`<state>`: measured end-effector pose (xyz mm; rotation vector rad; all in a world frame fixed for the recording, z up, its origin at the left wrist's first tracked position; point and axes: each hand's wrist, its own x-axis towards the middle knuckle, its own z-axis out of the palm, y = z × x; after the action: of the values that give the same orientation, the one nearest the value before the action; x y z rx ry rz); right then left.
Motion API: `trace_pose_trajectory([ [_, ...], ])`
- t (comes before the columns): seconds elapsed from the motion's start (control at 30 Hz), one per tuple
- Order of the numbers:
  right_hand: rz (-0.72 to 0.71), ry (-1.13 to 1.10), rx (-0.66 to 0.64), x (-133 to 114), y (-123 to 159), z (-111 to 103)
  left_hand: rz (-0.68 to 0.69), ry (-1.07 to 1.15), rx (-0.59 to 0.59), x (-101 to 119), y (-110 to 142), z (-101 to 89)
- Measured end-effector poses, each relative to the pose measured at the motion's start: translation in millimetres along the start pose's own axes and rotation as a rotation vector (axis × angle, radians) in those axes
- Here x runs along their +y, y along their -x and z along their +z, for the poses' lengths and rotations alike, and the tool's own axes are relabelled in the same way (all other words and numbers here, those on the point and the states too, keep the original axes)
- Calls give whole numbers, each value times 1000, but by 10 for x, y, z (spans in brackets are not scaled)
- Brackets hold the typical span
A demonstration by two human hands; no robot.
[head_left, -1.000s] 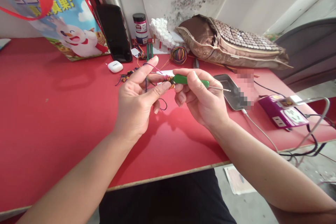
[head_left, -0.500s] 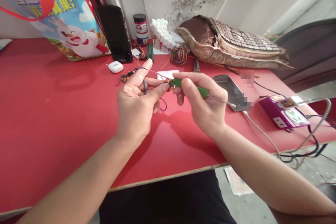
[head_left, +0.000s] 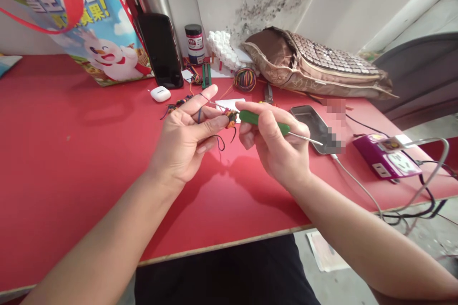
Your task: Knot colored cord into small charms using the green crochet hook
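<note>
Between the thumb and fingers of my left hand is a small multicoloured crochet piece, orange, dark and pink. Yarn passes over the raised left index finger, and a dark loose strand hangs below. My right hand is closed around the green handle of a crochet hook, its thin metal shaft sticking out to the right. The hook's other end meets the piece, but its tip is too small to make out. Behind the left fingers lies more multicoloured knotted yarn, partly hidden.
Behind my hands lie a ball of multicoloured yarn, a white earbud case and pliers. A dark phone leans on a steel flask. To the right are a grey tray-like case and a purple power strip.
The piece has turned a little in my left fingers and shows more orange. My right hand has tilted the hook slightly, with more of its rear shaft visible. The view has shifted slightly.
</note>
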<state>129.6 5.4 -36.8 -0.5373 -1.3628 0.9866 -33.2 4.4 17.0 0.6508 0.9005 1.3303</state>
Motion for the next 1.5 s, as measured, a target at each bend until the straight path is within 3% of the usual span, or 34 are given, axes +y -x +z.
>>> trace_pose_trajectory([
  [0.2, 136, 10, 56, -146, -61, -69, 41, -79, -30, 28, -41, -51],
  [0.43, 190, 34, 109, -240, -147, -150, 38, -96, -68, 25, -43, -59],
  [1.17, 383, -133, 13, -239, -267, -297, -64, -78, -194, -1, -40, -97],
  [1.5, 437, -382, 49, -72, -141, -28, 165, -128, -58, -145, 74, 14],
])
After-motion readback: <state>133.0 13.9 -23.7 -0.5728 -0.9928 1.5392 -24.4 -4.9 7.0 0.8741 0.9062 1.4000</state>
